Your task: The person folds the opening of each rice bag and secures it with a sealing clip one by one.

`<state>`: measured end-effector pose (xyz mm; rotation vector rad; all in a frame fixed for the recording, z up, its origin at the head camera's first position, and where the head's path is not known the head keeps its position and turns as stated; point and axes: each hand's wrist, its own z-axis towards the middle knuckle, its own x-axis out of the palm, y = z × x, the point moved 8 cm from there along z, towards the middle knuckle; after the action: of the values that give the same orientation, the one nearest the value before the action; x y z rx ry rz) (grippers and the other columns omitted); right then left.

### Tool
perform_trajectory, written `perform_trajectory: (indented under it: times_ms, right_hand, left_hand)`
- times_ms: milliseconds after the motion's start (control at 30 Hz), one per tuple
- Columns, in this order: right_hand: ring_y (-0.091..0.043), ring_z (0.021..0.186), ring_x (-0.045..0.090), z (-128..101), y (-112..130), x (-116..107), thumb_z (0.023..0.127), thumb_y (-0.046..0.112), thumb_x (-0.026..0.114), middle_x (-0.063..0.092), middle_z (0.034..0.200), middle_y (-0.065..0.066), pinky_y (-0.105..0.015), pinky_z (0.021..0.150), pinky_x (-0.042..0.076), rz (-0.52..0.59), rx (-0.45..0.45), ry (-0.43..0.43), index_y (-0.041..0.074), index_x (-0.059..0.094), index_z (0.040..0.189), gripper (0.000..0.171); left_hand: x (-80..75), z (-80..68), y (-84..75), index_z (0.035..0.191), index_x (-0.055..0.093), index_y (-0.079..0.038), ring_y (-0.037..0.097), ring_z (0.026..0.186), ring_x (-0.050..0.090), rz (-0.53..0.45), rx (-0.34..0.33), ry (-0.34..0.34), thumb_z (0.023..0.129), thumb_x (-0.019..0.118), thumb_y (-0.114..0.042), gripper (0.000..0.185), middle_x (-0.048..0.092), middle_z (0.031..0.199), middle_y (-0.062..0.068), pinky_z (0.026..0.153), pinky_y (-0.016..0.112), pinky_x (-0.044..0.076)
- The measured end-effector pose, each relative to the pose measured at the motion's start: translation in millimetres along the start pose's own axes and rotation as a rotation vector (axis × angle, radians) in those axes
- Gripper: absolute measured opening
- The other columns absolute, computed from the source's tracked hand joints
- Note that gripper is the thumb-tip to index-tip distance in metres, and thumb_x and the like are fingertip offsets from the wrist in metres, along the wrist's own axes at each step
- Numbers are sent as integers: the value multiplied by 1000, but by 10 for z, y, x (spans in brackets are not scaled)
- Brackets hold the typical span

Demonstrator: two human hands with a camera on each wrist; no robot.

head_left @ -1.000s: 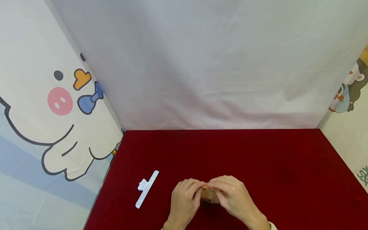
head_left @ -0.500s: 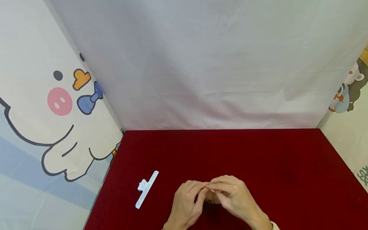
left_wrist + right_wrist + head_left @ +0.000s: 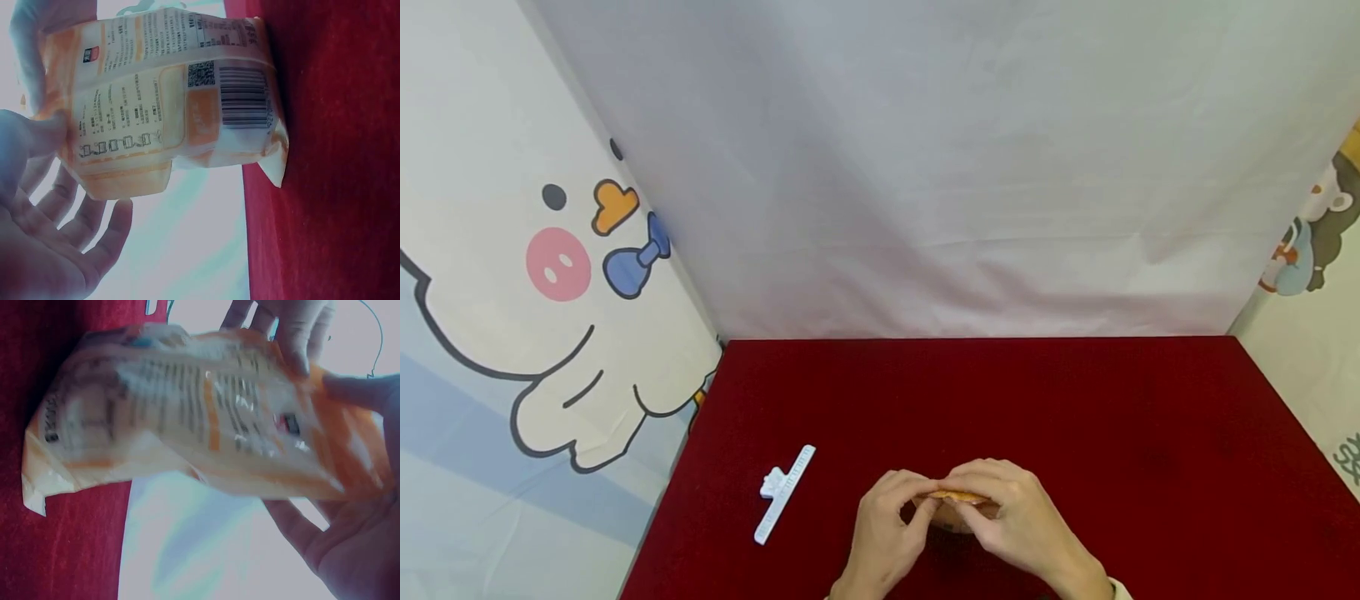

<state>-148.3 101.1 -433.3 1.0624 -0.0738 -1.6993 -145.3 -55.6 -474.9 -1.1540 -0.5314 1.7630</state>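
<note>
Head view: red table (image 3: 1075, 417) set against a pale sheet backdrop (image 3: 925, 167), with a cartoon-printed curtain (image 3: 512, 292) on the left. Left hand (image 3: 883, 529) and right hand (image 3: 1015, 521) meet near the front edge of the table, fingers curled inward, together pinching the top edge of an orange-and-white snack bag (image 3: 955, 500) that stands between them on the red surface; most of the bag is hidden by the hands. White sealing clip (image 3: 784, 493) lies flat on the table, well apart from the hands, to the left of the left hand, untouched. Left wrist view: snack bag (image 3: 169, 106) shown large, its bottom end resting against the red table (image 3: 331, 187), its printed back with barcode and small text facing the camera; the thumb of the left hand (image 3: 37, 206) presses the bag's upper part while the other fingers curve behind it. Right wrist view: snack bag (image 3: 187, 419) blurred, its lower corner touching the red table (image 3: 69, 550); the right hand (image 3: 356, 537) holds the bag's top end, and fingertips of the other hand (image 3: 294, 331) grip the same end from the far side.
</note>
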Motion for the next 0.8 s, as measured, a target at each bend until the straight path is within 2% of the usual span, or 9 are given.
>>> perform_trajectory:
  times_ms: [100, 200, 300, 367, 467, 667, 800]
  right_hand:
    - [-6, 94, 75, 0, 21, -13, 84, 9, 90, 79, 106, 13, -23, 85, 60, -8, 4, 8, 21, 82, 110, 30]
    - [-4, 94, 74, -1, 1, -31, 87, 17, 88, 79, 106, 16, -29, 83, 61, -15, 65, -7, 25, 82, 107, 23]
    - [0, 90, 72, -4, -43, -41, 94, 24, 83, 77, 100, 21, -28, 78, 62, -33, 171, -20, 31, 81, 100, 9]
    - [3, 87, 70, -8, -71, -31, 98, 28, 79, 75, 96, 25, -25, 75, 61, -37, 235, -11, 34, 81, 95, 6]
    - [6, 82, 67, -15, -91, -20, 97, 34, 79, 75, 93, 26, -22, 71, 58, -49, 288, 16, 33, 81, 94, 4]
    - [6, 79, 66, -31, -90, -15, 96, 31, 81, 77, 95, 19, -20, 66, 57, -57, 307, 88, 26, 82, 99, 6]
    - [3, 81, 69, -22, -62, -22, 93, 22, 84, 79, 97, 14, -20, 67, 59, -72, 273, 110, 21, 82, 101, 8]
  left_hand:
    - [-4, -4, 0, 101, 84, -12, 3, 86, 67, 9, 12, -30, 88, 83, -2, 16, 78, 93, -8, 72, 29, 61]
    - [-18, -6, -34, 99, 85, -14, 4, 84, 69, 76, 68, -72, 86, 85, -3, 17, 78, 92, -8, 72, 25, 59]
    - [-35, -7, -79, 98, 86, -18, 5, 81, 70, 159, 136, -122, 85, 86, -4, 20, 78, 90, -9, 72, 21, 56]
    - [-40, -9, -98, 98, 87, -20, 5, 78, 70, 198, 168, -148, 85, 85, -3, 21, 78, 89, -10, 71, 18, 54]
    - [-40, -11, -108, 97, 87, -19, 4, 76, 68, 219, 194, -166, 85, 83, 2, 24, 78, 89, -9, 70, 14, 52]
    - [-44, -17, -130, 99, 86, -15, 8, 78, 70, 220, 239, -183, 78, 77, 20, 41, 78, 92, -5, 72, 15, 56]
    - [-43, -19, -131, 99, 85, -13, 9, 82, 72, 212, 262, -184, 76, 77, 22, 42, 78, 93, -4, 76, 16, 58]
